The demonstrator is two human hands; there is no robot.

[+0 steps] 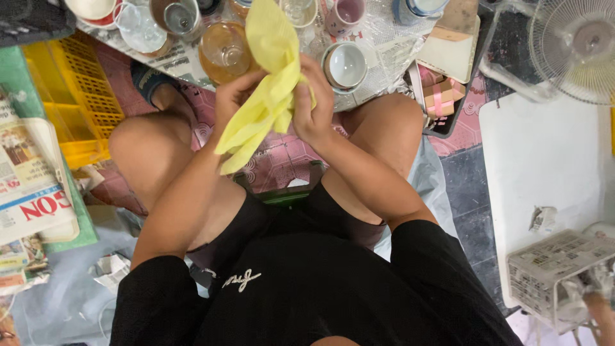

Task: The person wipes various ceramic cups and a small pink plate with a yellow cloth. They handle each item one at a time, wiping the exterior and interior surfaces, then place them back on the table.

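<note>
A yellow cloth [266,83] hangs bunched between both hands, in front of my knees. My left hand [234,96] grips its left side and my right hand [312,106] is closed on its right side. Whether something is wrapped inside the cloth is hidden. Just beyond the hands, on a low surface covered with clear plastic [378,38], stand an amber glass bowl [224,51], a white cup [344,65], a pink mug [346,14] and several clear glasses [181,16].
A yellow plastic crate [73,96] and stacked newspapers [29,186] lie to the left. To the right are a small pink gift box [441,96], a white board [544,160], a white fan [573,48] and a paper-wrapped bundle [551,269].
</note>
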